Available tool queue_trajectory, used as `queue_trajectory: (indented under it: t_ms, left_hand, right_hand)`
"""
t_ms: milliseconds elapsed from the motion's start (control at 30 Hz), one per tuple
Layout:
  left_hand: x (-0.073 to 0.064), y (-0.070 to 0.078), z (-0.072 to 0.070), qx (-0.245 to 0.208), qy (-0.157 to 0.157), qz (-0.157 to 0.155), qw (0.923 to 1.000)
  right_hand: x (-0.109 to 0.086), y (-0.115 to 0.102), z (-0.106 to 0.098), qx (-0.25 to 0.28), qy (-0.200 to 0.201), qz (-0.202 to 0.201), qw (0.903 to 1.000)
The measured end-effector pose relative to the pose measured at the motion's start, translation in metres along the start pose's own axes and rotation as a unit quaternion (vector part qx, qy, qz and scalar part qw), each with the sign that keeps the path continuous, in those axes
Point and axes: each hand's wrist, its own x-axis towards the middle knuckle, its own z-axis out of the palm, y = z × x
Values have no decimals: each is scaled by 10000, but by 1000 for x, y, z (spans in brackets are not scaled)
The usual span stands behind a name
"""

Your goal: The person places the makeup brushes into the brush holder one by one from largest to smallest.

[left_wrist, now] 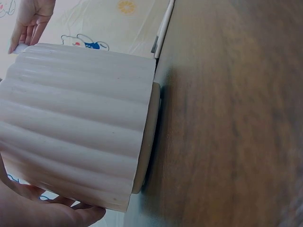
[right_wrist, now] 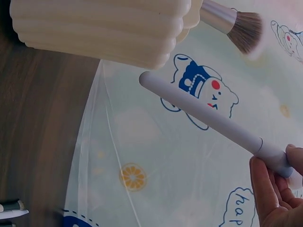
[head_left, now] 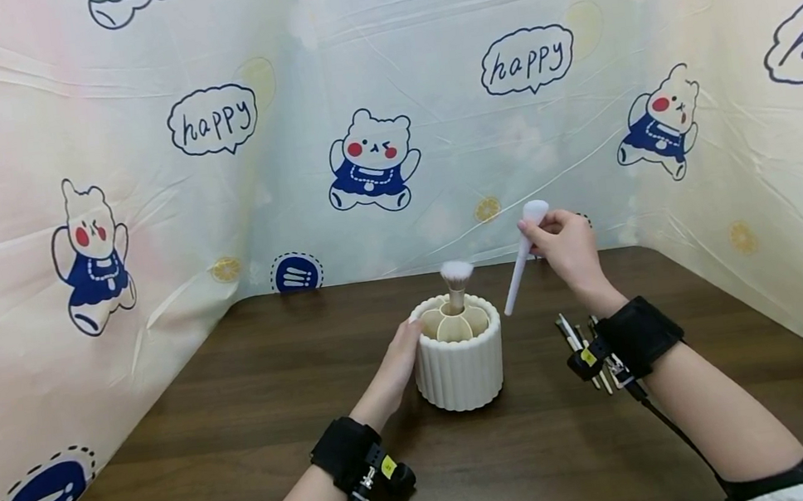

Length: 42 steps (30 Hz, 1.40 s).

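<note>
A cream fluted brush holder [head_left: 460, 373] stands upright on the table, its top divided into petal-shaped compartments. One makeup brush [head_left: 456, 275] stands in it, pale-tipped bristles up. My left hand [head_left: 401, 359] holds the holder's left side, fingers curved along the wall in the left wrist view. To the right, my right hand [head_left: 569, 251] pinches a white makeup brush [head_left: 520, 273] near its head. That brush slants with its head up, and the handle's end [right_wrist: 146, 79] points down toward the holder, beside its rim and apart from it.
Several slim brushes or tools [head_left: 585, 349] lie on the brown wooden table [head_left: 265, 484] under my right wrist. A printed cloth [head_left: 362, 55] with bears and lettering encloses the table at the back and sides. Each wrist wears a black strap with a camera and cable.
</note>
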Motion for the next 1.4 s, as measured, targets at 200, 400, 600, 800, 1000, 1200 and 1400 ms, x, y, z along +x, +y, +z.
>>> queue_trajectory:
  t_ms: [200,400,600,800,1000,1200,1400]
  left_hand:
    - [0,0,0,2,-7,17,10000]
    - [1,0,0,-24,-19,20,10000]
    - [1,1,-1,-6,-48,15,10000]
    - [0,1,-1,-22,-56,21,10000]
    - [0,0,-1,-14,-61,8,10000]
    - [0,0,-1,-31,-32,15,10000]
    - [1,0,0,-51,-9,-23,10000]
  right_hand:
    - [-2,-3,3,71,42,-145,9999]
    - [-1,-6,4,110,56,-93,9999]
    - [-1,-9,5,202,102,-148,9996]
    - [-1,-11,8,299,91,-170,9994]
    - [-2,-14,11,313,106,-238,9992]
    - [-3,-14,15,312,67,-256,9992]
    - [-4,-11,23,242,-58,-197,9995]
